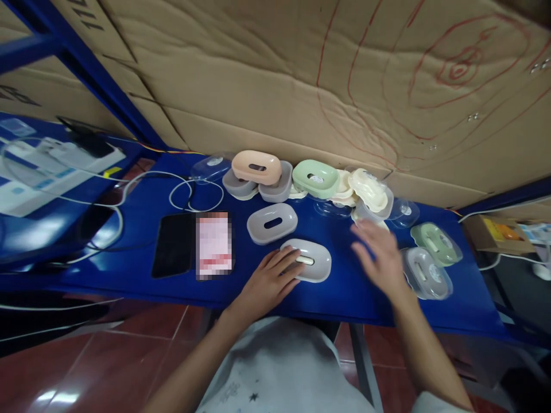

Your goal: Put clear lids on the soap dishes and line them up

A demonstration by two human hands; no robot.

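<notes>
A grey oval dish (321,268) with a small cream piece (305,260) at its middle lies near the table's front edge. My left hand (275,275) rests on its left side, fingers spread, fingertips beside the cream piece. My right hand (379,255) hovers to the right of the dish, fingers apart and slightly blurred, holding nothing visible. Behind the left hand lies another grey dish (258,225) with a slot in its base. Just beyond the right fingertips are stacked cream trays (369,190) in a clear-walled grey container.
Peach (245,162) and green (305,172) dishes sit along the cardboard wall (258,74). Two dishes in clear covers, green (443,246) and grey (434,281), lie at right. A dark tablet (172,246), a blurred-out item (214,244) and white cables (172,175) are at left.
</notes>
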